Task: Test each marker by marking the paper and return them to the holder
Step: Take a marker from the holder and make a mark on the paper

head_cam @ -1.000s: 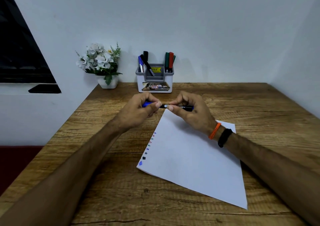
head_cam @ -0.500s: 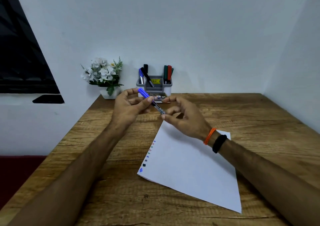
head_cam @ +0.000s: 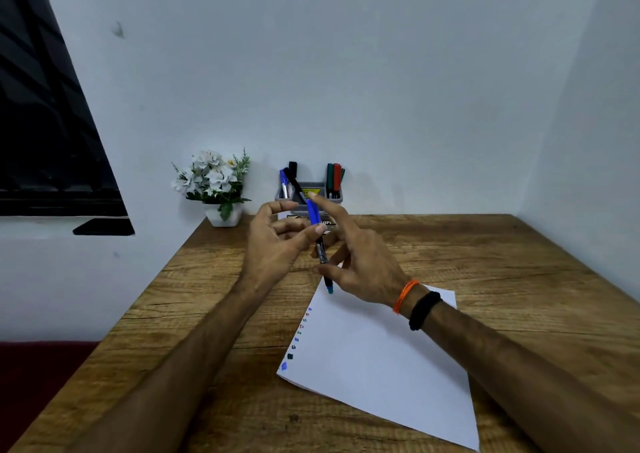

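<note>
The left hand [head_cam: 277, 244] is pinching a blue marker [head_cam: 320, 244] between thumb and fingers, cap end pointing toward 12 o'clock, above the far corner of the paper [head_cam: 381, 359]. The right hand [head_cam: 360, 262] is hanging spread open just beside it. The holder [head_cam: 308, 192] is standing at 12 o'clock on the bench [head_cam: 519, 279].
</note>
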Demonstrator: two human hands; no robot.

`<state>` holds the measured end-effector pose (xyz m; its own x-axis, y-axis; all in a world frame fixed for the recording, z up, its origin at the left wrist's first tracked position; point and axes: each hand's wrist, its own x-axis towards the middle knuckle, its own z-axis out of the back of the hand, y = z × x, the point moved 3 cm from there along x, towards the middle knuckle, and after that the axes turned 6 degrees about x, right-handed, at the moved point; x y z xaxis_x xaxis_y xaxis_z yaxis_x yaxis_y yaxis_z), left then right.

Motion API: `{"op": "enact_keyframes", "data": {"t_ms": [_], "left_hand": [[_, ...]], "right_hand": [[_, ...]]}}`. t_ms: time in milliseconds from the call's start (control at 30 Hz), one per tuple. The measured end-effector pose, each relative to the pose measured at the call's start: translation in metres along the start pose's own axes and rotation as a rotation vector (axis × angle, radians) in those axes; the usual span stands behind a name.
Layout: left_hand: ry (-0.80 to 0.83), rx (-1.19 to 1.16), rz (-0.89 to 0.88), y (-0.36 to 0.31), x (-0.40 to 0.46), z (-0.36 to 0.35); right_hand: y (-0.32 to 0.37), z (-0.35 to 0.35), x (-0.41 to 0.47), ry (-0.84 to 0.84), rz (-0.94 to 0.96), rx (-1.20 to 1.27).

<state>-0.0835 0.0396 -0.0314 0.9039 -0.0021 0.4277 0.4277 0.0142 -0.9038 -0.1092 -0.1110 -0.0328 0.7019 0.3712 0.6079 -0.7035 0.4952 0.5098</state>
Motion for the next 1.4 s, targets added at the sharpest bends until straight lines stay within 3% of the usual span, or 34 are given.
{"op": "enact_keyframes", "data": {"t_ms": [200, 433, 567, 1400], "left_hand": [[0.024, 0.077, 0.026, 0.012, 0.005, 0.006], [0.154, 1.003, 0.006, 0.058, 0.013, 0.014], [0.331, 1.267, 0.044, 0.081, 0.020, 0.012], [0.335, 1.306, 0.061, 0.086, 0.021, 0.011]], "right_hand": [[-0.011, 0.005, 0.006, -0.041, -0.057, 0.036], [-0.036, 0.019, 0.042, -0.145, -0.151, 0.060], [-0.051, 0.031, 0.073, -0.206, -0.169, 0.031], [-0.102, 0.040, 0.142, -0.375, -0.118, -0.065]]}}
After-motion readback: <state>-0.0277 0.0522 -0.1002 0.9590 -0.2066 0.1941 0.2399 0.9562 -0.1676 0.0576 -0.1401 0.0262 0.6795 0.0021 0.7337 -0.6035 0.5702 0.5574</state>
